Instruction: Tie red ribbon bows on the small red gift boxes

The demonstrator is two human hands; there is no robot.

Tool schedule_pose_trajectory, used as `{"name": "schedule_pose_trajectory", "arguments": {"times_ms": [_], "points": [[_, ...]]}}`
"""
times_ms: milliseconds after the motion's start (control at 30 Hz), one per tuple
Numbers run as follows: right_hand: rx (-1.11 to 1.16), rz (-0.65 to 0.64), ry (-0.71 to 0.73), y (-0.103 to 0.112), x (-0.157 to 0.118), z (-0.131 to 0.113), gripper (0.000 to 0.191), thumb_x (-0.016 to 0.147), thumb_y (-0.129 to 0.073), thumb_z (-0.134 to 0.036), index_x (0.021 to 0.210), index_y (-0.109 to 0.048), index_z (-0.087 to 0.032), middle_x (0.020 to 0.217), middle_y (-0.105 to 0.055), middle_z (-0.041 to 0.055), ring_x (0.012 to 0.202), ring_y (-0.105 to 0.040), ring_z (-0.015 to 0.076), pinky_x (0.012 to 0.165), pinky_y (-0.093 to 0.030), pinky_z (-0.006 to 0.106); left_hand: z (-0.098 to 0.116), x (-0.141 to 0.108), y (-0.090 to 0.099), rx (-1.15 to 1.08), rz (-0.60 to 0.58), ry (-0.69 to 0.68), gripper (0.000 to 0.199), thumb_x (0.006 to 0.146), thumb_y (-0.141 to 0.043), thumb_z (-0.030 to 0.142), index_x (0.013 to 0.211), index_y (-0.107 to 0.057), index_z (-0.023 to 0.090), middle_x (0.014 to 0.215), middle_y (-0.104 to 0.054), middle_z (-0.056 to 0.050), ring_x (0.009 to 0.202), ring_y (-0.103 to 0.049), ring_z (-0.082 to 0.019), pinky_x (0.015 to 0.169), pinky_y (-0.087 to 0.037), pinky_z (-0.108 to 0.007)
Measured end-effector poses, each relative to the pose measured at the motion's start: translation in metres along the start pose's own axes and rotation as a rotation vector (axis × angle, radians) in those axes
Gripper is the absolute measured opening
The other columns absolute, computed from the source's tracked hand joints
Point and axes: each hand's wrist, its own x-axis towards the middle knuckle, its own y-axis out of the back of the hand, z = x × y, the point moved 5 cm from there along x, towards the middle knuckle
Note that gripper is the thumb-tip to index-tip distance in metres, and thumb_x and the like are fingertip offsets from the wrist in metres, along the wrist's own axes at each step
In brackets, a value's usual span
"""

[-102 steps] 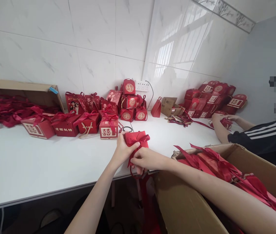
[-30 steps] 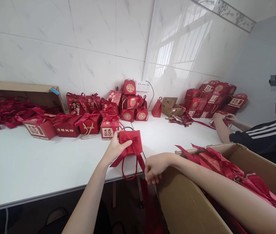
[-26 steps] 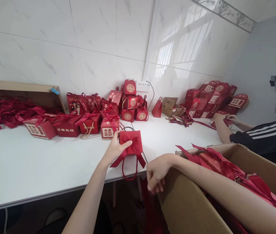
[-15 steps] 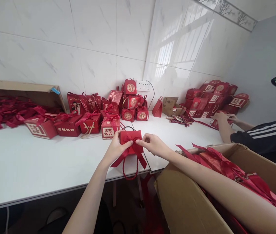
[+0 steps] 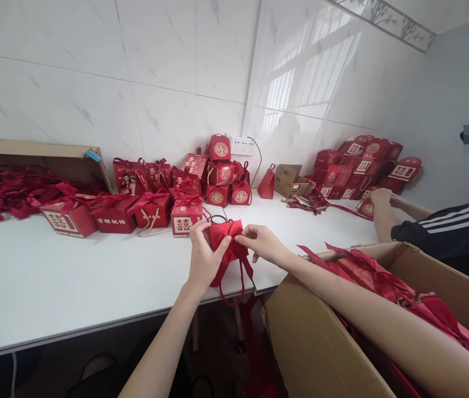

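Observation:
A small red gift box (image 5: 221, 231) is held at the front edge of the white table, tilted a little. My left hand (image 5: 202, 255) grips its left side, fingers behind and thumb on the knot of a red ribbon (image 5: 243, 255) across its face. From the right, my right hand (image 5: 266, 244) pinches the ribbon close to the knot, thumb and forefinger together. The ribbon's tails and a red cord handle (image 5: 243, 284) hang below the box. Just behind it stands a gift box with a white double-happiness label (image 5: 182, 224).
Several ribboned boxes (image 5: 116, 214) stand in a row at left, before a carton of ribbons (image 5: 14, 190). More boxes (image 5: 220, 172) are stacked by the wall. A large open carton (image 5: 317, 331) stands front right, under my right forearm. Beyond it, a co-worker's hand (image 5: 380, 200) is among boxes.
The box has turned and shifted slightly right in my hands. My left hand has moved right, and its thumb now covers more of the knot. The co-worker's hands have shifted slightly.

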Motion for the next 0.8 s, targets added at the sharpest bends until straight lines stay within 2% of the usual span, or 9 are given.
{"name": "schedule_pose_trajectory", "arguments": {"times_ms": [100, 200, 300, 400, 467, 633, 800], "points": [[0.024, 0.010, -0.027, 0.0000, -0.0006, -0.0012, 0.016, 0.078, -0.055, -0.025, 0.068, -0.048, -0.015, 0.061, -0.048, -0.0035, 0.044, -0.049, 0.0061, 0.033, -0.046, 0.018, 0.0003, -0.0026, 0.0005, -0.006, 0.088, -0.032, 0.046, 0.076, -0.060, 0.035, 0.110, -0.033, 0.020, 0.123, -0.037, -0.012, 0.120, -0.038, -0.021, 0.100, -0.035, -0.041], [0.052, 0.010, -0.033, -0.0002, -0.0008, -0.0029, 0.015, 0.078, -0.055, -0.024, 0.067, -0.048, -0.016, 0.060, -0.048, -0.0034, 0.048, -0.050, 0.0075, 0.037, -0.048, 0.020, -0.0018, -0.0010, 0.0004, -0.010, 0.056, -0.018, 0.033, 0.078, -0.057, 0.034, 0.101, -0.038, 0.021, 0.118, -0.043, -0.010, 0.116, -0.043, -0.020, 0.097, -0.039, -0.039], [0.013, 0.048, 0.013, 0.0022, 0.0011, -0.0038, 0.016, 0.076, -0.056, -0.024, 0.065, -0.049, -0.015, 0.061, -0.051, -0.0027, 0.053, -0.052, 0.0083, 0.047, -0.050, 0.022, -0.0017, 0.0028, 0.0032, 0.035, 0.013, -0.012, 0.016, 0.081, -0.054, 0.032, 0.087, -0.045, 0.020, 0.111, -0.048, -0.008, 0.114, -0.045, -0.020, 0.095, -0.040, -0.039], [-0.020, 0.094, 0.088, 0.0052, 0.0043, -0.0031, 0.016, 0.074, -0.059, -0.025, 0.064, -0.052, -0.015, 0.064, -0.055, -0.0010, 0.062, -0.054, 0.0097, 0.062, -0.051, 0.026, -0.0009, 0.0055, 0.0053, 0.027, 0.004, 0.003, 0.013, 0.082, -0.052, 0.032, 0.079, -0.047, 0.020, 0.112, -0.050, -0.008, 0.114, -0.047, -0.020, 0.095, -0.040, -0.039], [0.060, 0.073, 0.071, 0.0044, 0.0063, 0.0006, 0.016, 0.074, -0.059, -0.025, 0.065, -0.051, -0.015, 0.062, -0.055, -0.0016, 0.062, -0.054, 0.0094, 0.067, -0.051, 0.028, -0.0016, 0.0056, 0.0047, -0.011, 0.005, 0.033, 0.014, 0.082, -0.051, 0.033, 0.078, -0.047, 0.020, 0.114, -0.051, -0.008, 0.115, -0.047, -0.020, 0.096, -0.039, -0.038], [0.234, 0.075, -0.058, 0.0033, 0.0057, 0.0056, 0.017, 0.073, -0.062, -0.023, 0.064, -0.051, -0.014, 0.064, -0.054, -0.0022, 0.061, -0.053, 0.0075, 0.066, -0.053, 0.028, -0.0049, 0.0020, 0.0011, -0.117, 0.022, 0.130, 0.017, 0.083, -0.049, 0.035, 0.077, -0.046, 0.019, 0.123, -0.050, -0.010, 0.120, -0.044, -0.021, 0.097, -0.038, -0.038], [0.331, 0.083, -0.115, 0.0041, 0.0024, 0.0021, 0.017, 0.072, -0.065, -0.020, 0.063, -0.052, -0.013, 0.070, -0.055, -0.0010, 0.065, -0.056, 0.0078, 0.064, -0.055, 0.025, -0.0039, 0.0010, 0.0019, -0.146, 0.057, 0.169, 0.016, 0.082, -0.049, 0.035, 0.078, -0.044, 0.020, 0.121, -0.052, -0.010, 0.118, -0.047, -0.020, 0.095, -0.041, -0.036]]}}
